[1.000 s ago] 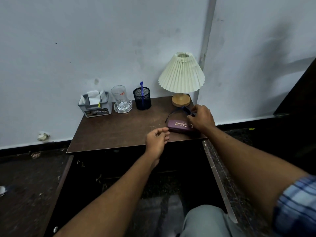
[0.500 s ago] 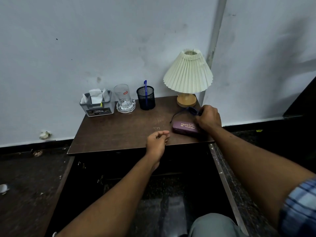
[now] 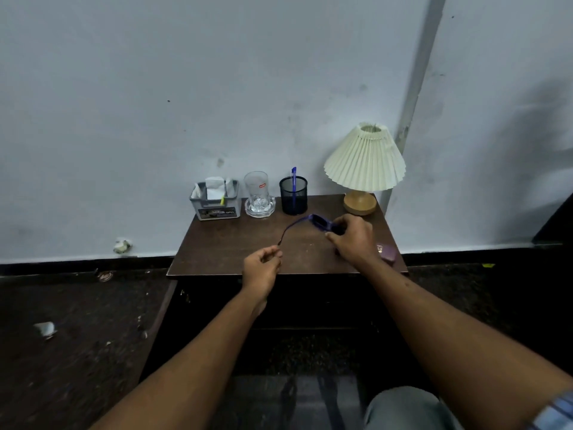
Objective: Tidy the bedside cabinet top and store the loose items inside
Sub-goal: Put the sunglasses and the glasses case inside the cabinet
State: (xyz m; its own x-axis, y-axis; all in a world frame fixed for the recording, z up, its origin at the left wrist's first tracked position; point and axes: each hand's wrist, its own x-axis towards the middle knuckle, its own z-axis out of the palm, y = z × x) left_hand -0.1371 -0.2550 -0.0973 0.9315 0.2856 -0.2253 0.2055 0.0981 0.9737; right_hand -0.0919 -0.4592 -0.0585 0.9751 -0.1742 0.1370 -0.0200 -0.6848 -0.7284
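Note:
Blue-framed glasses (image 3: 319, 222) are lifted a little above the brown cabinet top (image 3: 229, 252), with my right hand (image 3: 352, 238) shut on their right end. One temple arm stretches down and left. Its tip ends just above the curled fingers of my left hand (image 3: 263, 266); I cannot tell whether they touch it. A purple glasses case (image 3: 388, 253) lies on the top near the front right corner, partly hidden behind my right wrist.
Along the back of the top stand a grey organiser with tissues (image 3: 215, 201), a glass (image 3: 258, 192) on a clear dish, a black mesh pen holder (image 3: 293, 195) with a blue pen, and a pleated lamp (image 3: 365, 164). Below is the dark cabinet front. Paper scraps (image 3: 122, 245) lie on the floor.
My right hand has lifted the glasses off the top and moved them left, away from the purple case. My left hand stays at the front edge, now just under the temple tip.

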